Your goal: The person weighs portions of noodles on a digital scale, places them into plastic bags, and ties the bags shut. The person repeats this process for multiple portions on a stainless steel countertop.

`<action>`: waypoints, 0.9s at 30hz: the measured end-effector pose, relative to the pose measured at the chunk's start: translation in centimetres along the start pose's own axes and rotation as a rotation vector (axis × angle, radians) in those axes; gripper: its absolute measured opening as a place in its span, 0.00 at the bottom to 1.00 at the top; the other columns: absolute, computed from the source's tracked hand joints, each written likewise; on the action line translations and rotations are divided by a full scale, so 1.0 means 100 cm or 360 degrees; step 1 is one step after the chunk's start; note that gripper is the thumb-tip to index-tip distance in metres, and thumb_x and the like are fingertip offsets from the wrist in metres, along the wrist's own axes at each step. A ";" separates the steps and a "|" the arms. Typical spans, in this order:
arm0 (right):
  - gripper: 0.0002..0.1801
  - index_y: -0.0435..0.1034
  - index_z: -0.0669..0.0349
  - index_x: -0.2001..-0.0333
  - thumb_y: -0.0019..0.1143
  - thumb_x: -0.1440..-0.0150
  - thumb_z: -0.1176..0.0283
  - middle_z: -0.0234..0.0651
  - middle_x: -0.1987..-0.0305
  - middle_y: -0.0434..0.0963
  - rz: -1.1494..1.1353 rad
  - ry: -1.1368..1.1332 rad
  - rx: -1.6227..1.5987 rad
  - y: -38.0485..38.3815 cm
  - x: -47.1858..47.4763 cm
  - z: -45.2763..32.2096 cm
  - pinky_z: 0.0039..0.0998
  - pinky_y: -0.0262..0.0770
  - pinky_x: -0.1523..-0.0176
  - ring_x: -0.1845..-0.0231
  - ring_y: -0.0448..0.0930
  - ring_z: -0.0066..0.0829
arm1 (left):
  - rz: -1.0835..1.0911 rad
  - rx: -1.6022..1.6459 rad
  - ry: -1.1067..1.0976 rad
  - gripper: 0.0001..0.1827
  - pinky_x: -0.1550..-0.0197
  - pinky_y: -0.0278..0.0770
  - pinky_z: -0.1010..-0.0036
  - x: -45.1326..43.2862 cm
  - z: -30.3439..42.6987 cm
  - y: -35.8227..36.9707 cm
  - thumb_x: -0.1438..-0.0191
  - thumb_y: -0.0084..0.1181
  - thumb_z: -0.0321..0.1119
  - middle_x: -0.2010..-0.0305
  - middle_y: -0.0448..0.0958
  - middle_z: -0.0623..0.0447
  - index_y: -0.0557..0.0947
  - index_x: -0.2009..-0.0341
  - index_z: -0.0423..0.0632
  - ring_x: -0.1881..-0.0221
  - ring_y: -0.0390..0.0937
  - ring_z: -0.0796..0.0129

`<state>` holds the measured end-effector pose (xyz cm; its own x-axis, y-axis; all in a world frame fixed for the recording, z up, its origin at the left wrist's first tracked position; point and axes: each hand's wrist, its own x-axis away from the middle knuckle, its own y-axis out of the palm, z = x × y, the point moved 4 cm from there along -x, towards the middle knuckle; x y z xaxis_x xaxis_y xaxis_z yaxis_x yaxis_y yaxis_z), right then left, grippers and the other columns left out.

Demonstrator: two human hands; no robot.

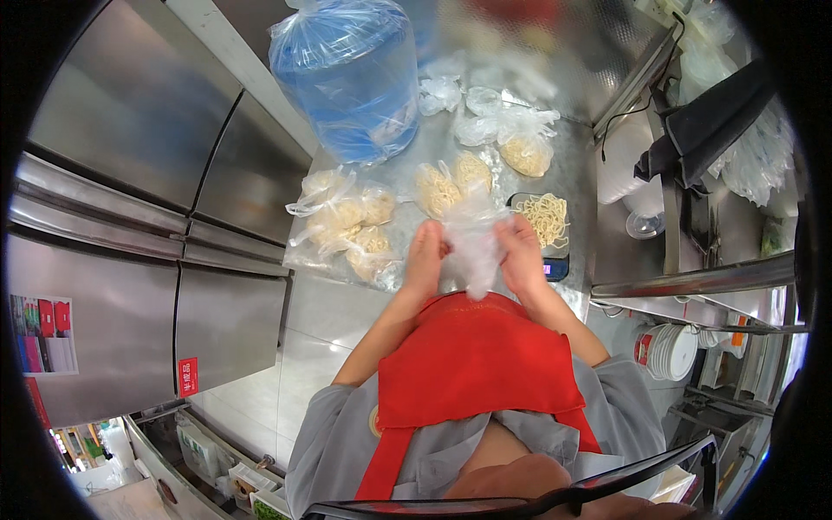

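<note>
Between my left hand (427,255) and my right hand (520,252) a thin clear plastic bag (474,244) is held, blurred, in front of my red apron. Just right of my right hand, a pile of bare noodles (545,218) lies on a digital kitchen scale (556,268) with a lit display. Beyond the bag stand bagged noodles (437,190), with another bag of noodles (473,170) beside them. Several tied bags of noodles (344,211) are grouped at the left of the steel table. One more noodle bag (525,156) lies farther back.
A large blue container wrapped in clear plastic (354,84) stands at the table's back left. Crumpled plastic bags (481,120) lie at the back. Steel refrigerator doors (227,312) flank the left side; a steel rail (695,281) and shelving are on the right.
</note>
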<state>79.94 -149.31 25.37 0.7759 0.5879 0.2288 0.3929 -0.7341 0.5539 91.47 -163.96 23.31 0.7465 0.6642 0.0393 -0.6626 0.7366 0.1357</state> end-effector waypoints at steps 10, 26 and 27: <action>0.19 0.58 0.60 0.75 0.64 0.51 0.87 0.31 0.69 0.66 -0.0415 -0.0744 0.1150 0.026 0.022 -0.002 0.24 0.67 0.59 0.66 0.68 0.23 | -0.0164 0.0289 -0.0420 0.09 0.67 0.77 0.73 0.025 0.037 0.035 0.34 0.49 0.38 0.66 0.76 0.55 0.74 0.56 0.48 0.68 0.74 0.71; 0.19 0.57 0.59 0.74 0.63 0.43 0.82 0.26 0.71 0.64 -0.0292 -0.0559 0.1230 -0.007 -0.007 -0.006 0.24 0.74 0.60 0.67 0.69 0.18 | 0.0440 0.0055 -0.0295 0.32 0.66 0.82 0.69 0.014 -0.010 -0.012 0.40 0.59 0.30 0.44 0.63 0.48 0.57 0.37 0.48 0.61 0.72 0.68; 0.19 0.57 0.59 0.74 0.64 0.44 0.83 0.28 0.71 0.65 -0.0437 -0.0663 0.1267 0.001 -0.002 -0.007 0.24 0.73 0.60 0.67 0.69 0.20 | 0.0425 -0.0154 -0.0182 0.35 0.67 0.82 0.69 0.013 -0.008 -0.010 0.42 0.61 0.29 0.42 0.61 0.47 0.56 0.36 0.48 0.61 0.72 0.68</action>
<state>79.46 -149.21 25.95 0.6595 0.7191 -0.2190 0.6911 -0.6946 -0.1996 93.05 -163.67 22.41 0.5434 0.8215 0.1730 -0.8351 0.5501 0.0108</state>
